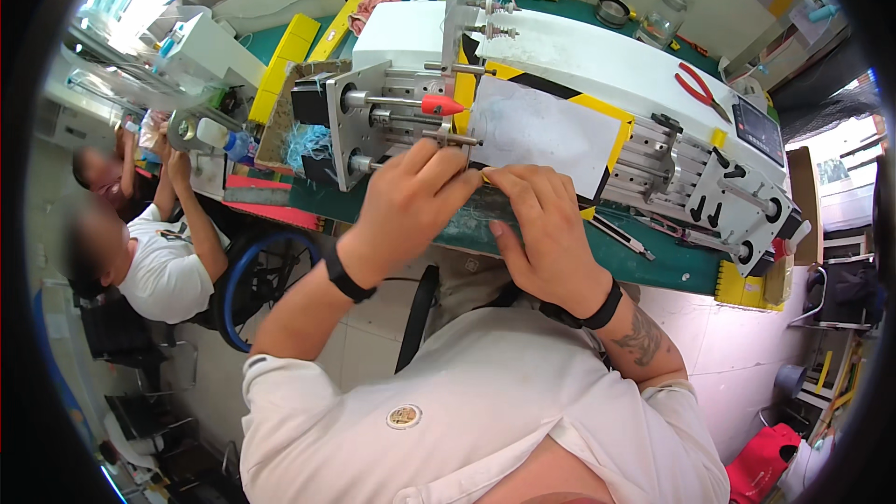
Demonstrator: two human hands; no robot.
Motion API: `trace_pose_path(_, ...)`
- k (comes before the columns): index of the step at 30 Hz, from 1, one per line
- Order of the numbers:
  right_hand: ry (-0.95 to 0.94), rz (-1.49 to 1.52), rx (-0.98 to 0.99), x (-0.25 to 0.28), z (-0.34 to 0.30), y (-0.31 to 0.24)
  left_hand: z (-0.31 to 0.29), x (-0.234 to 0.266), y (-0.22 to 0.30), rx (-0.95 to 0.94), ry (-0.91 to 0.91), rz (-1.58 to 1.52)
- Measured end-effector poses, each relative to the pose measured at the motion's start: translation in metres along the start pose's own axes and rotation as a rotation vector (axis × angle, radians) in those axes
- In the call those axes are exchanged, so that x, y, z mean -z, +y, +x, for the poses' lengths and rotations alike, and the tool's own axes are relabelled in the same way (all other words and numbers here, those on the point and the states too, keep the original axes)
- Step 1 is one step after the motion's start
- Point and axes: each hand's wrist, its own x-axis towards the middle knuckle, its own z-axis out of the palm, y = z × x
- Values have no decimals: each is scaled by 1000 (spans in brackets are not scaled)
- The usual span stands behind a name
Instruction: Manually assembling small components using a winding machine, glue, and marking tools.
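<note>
Both hands meet at the near edge of a winding machine with metal plates and rods. My left hand [411, 201] has its fingers closed near a thin metal rod [457, 139]; what they pinch is too small to make out. Close beside it, my right hand [541, 229] has thumb and forefinger bent together at a tiny yellowish spot, and what it holds is hidden. Just beyond my left fingers, a red cone-tipped piece [441, 105] sits on a metal shaft. A white sheet [537, 135] with a yellow-and-black striped border lies beyond my right hand.
Red-handled pliers [695, 86] lie on the white machine cover, near a dark display panel [758, 129]. A utility knife [623, 236] rests on the green mat. Blue thread scraps [308, 145] fill a box at left. Another person [173, 266] works at the left, beside a blue-rimmed wheel [245, 294].
</note>
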Motion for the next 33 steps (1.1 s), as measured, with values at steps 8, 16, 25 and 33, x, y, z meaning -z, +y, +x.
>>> trace_pose_path(8, -73, -74, 40, -9, 1, 2, -62, -48, 46, 207, 349, -147)
trace_pose_path(16, 35, -523, -71, -20, -12, 5, 5, -10, 48, 542, 269, -305)
trace_pose_path(25, 42, -525, -49, -19, -12, 2, -2, -15, 46, 681, 356, -417)
trace_pose_path(33, -17, -472, -69, -14, -9, 1, -42, -28, 42, 724, 446, -152)
